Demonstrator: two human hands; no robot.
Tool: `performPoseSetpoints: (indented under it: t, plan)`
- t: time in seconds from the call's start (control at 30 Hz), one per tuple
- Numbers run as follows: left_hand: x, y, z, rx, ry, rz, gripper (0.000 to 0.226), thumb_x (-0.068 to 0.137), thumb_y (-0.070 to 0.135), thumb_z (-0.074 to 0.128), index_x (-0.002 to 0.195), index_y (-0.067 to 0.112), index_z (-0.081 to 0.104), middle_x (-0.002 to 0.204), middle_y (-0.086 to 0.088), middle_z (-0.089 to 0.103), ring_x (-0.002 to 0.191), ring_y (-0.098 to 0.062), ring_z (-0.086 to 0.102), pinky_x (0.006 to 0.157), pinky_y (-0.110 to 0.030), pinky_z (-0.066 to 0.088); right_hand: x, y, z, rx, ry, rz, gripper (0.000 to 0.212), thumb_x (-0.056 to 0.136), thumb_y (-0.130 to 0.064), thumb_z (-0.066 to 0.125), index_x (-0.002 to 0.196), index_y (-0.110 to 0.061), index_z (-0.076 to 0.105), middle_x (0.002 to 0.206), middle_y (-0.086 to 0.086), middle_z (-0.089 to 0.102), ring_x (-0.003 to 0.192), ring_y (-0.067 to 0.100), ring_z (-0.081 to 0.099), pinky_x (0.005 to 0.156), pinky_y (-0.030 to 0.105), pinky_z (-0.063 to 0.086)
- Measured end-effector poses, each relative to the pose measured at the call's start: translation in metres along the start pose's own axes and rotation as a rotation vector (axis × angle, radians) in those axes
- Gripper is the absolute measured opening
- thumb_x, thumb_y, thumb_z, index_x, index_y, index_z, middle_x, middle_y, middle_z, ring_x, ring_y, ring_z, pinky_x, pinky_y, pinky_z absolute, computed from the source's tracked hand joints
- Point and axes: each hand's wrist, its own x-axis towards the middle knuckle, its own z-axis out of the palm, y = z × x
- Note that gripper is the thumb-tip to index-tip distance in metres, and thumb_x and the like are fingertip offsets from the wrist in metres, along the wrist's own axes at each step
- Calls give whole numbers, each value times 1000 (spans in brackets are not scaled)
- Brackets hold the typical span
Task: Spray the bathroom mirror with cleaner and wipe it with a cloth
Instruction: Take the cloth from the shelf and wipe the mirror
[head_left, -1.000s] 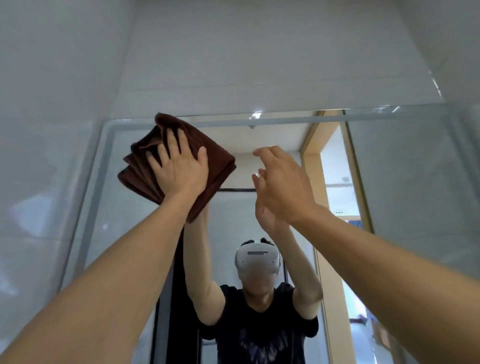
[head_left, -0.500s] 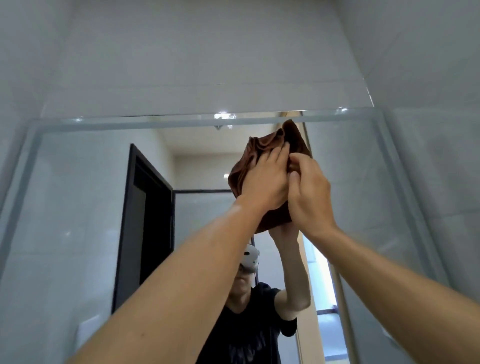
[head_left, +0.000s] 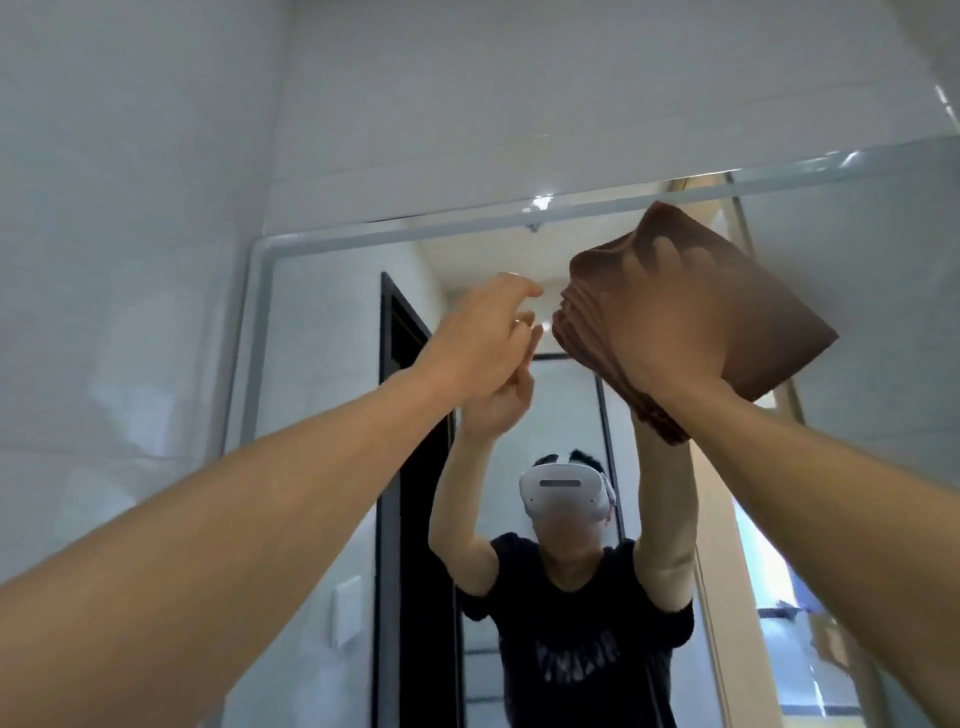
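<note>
Right hand: the right hand (head_left: 670, 332) is raised high and laid flat on the brown cloth (head_left: 727, 322), fingers straight and spread, palm pressing the cloth against the glass. Motion blur softens the fingertips.
Left hand: the left hand (head_left: 483, 343) is lifted beside the right one, to its left, just apart from the edge of the cloth. Its fingers are loosely bent, the thumb and forefinger reaching toward the cloth, and it holds nothing.
Cloth: folded in several layers, their stacked edges showing on the side facing the left hand. It lies under the right palm, against the upper part of the mirror (head_left: 322, 415), close below the mirror's top edge. One corner sticks out to the right, past the right wrist.
Mirror: a large pane with a pale bevelled border, spreading behind and below both hands. Its top border runs just above the fingertips of the right hand.
Reflection: below the hands the glass shows the person in a dark T-shirt (head_left: 576, 623) with both arms raised and a white headset (head_left: 563, 488) worn on the head. A dark door frame (head_left: 400, 467) shows below the left hand.
Wall: pale tiles (head_left: 467, 104) rise above the mirror and continue to the left of the left arm.
</note>
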Motion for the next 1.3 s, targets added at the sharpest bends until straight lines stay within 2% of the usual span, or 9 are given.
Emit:
performPoseSetpoints:
  t: [0.17, 0.37, 0.47, 0.6, 0.7, 0.83, 1.0, 1.13, 1.3]
  plan:
    - [-36, -43, -44, 113, 228, -145, 36, 93, 9, 45, 125, 14, 59, 126, -1, 57, 115, -19, 53, 94, -40, 48, -11, -86, 9, 91, -47, -171, 61, 98, -58, 27, 145, -25, 48, 157, 7, 38, 147, 32, 27, 120, 58, 13]
    - [-112, -77, -69, 48, 521, -352, 21, 90, 9, 46, 103, 16, 61, 109, 3, 59, 100, -15, 55, 83, -37, 49, -77, -237, 20, 237, -150, -428, 61, 101, -52, 26, 156, -27, 30, 164, 4, 26, 154, 25, 11, 122, 56, 6]
    - [-163, -91, -66, 63, 605, -460, 14, 90, 8, 46, 92, 16, 57, 99, 2, 57, 89, -17, 55, 74, -35, 46, -133, -291, 18, 347, -203, -538, 61, 99, -46, 27, 156, -21, 27, 163, 6, 28, 154, 27, 13, 121, 56, 10]
    - [-208, -106, -55, 78, 650, -561, 13, 90, 6, 45, 85, 15, 53, 90, 1, 52, 80, -20, 51, 66, -31, 37, -164, -301, 27, 421, -297, -573, 61, 100, -40, 37, 157, -21, 26, 168, 6, 10, 155, 25, -6, 120, 52, -16]
    - [-212, -105, -40, 60, 633, -600, 13, 91, 6, 45, 85, 16, 53, 91, 2, 52, 82, -22, 52, 67, -36, 41, -141, -259, 30, 457, -213, -470, 63, 96, -43, 48, 154, -23, 35, 167, 6, 16, 155, 25, 2, 122, 53, -12]
    - [-176, -72, 5, 26, 537, -580, 13, 91, 8, 47, 92, 17, 56, 101, 5, 53, 93, -21, 54, 76, -45, 48, -99, -134, 24, 235, -72, -343, 63, 96, -55, 36, 155, -31, 32, 166, 4, 21, 154, 25, 11, 123, 54, -2]
    - [-102, 18, 77, 4, 408, -370, 27, 92, 16, 50, 117, 19, 60, 126, 2, 57, 113, -20, 52, 95, -41, 45, -85, 55, 12, 43, 11, -35, 61, 98, -58, 30, 152, -31, 35, 163, 5, 27, 153, 24, 17, 123, 57, 9]
    - [-59, 82, 124, 96, 283, -170, 41, 96, 23, 46, 136, 20, 52, 146, -3, 49, 133, -22, 44, 110, -40, 36, -117, 190, -1, 1, 58, 202, 60, 99, -55, 31, 148, -22, 40, 162, 10, 28, 151, 27, 20, 121, 60, 13]
    - [-46, 114, 154, 158, 202, -79, 43, 95, 23, 49, 138, 20, 51, 148, -5, 47, 135, -24, 43, 111, -40, 35, -163, 272, -9, -59, 58, 338, 62, 100, -47, 32, 146, -8, 43, 163, 12, 25, 152, 30, 19, 121, 59, 13]
